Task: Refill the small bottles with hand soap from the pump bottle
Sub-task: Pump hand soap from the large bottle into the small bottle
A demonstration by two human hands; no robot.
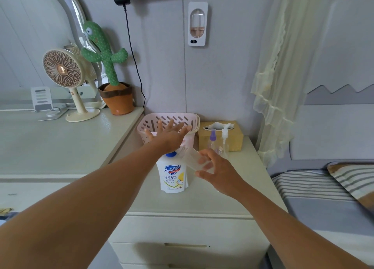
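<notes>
Your left hand [169, 134] is spread flat, palm down and fingers straight and splayed, over the top of the pump bottle [173, 177], hiding its pump head; whether the palm touches it cannot be told. Your right hand [217, 172] grips a small clear bottle [191, 157] between thumb and curled fingers, tilted with its open end beside the pump bottle's blue collar. The pump bottle is white and stands upright near the middle of the pale nightstand [202, 200], its label reading "Safeguard" on a blue shield above "99.9%" and Chinese characters, with a yellow graphic at the side. Just behind your right hand stand two more small clear bottles, a purple-capped spray bottle [213, 137] and a white-topped bottle [224, 136], in front of a tan tissue box [236, 139]. A pink slotted basket [172, 119] sits behind your left hand against the wall. On the higher counter to the left are a cream desk fan [62, 68] and a plush cactus [101, 50] in a pot; to the right hang a pale curtain [277, 76] and a striped bed [313, 185].
</notes>
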